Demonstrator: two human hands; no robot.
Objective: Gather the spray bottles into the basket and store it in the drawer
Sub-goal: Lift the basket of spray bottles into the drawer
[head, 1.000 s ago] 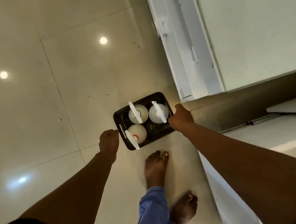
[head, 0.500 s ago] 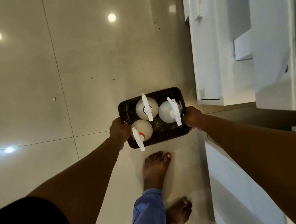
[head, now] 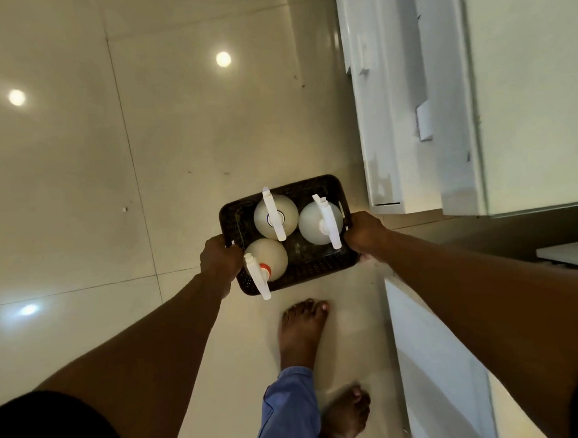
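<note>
White cabinet fronts (head: 406, 112) rise on the right, and a lower white panel (head: 435, 362) runs just beside the person's right foot (head: 345, 417), so the right side is tight. To the left the glossy tiled floor (head: 111, 178) lies open, dotted with bright light reflections. A bare left foot (head: 302, 332) is planted just below the basket, blue trouser leg (head: 287, 413) behind it.

The dark woven basket (head: 312, 187) is up in the air, clear of the floor, close to the cabinet corner. Three spray bottles stand upright inside: one at the far left (head: 275, 216), one at the far right (head: 319, 222), and one with an orange collar (head: 266, 263) at the near left, its nozzle poking out over the rim. No open drawer is clearly visible from here. Both shoulders are cut off at the frame edge.

Both arms reach forward and down. The left hand (head: 219, 259) has its fingers clamped on the basket's left edge; the right hand (head: 365, 236) grips the right edge, fingers wrapped under and mostly hidden.
</note>
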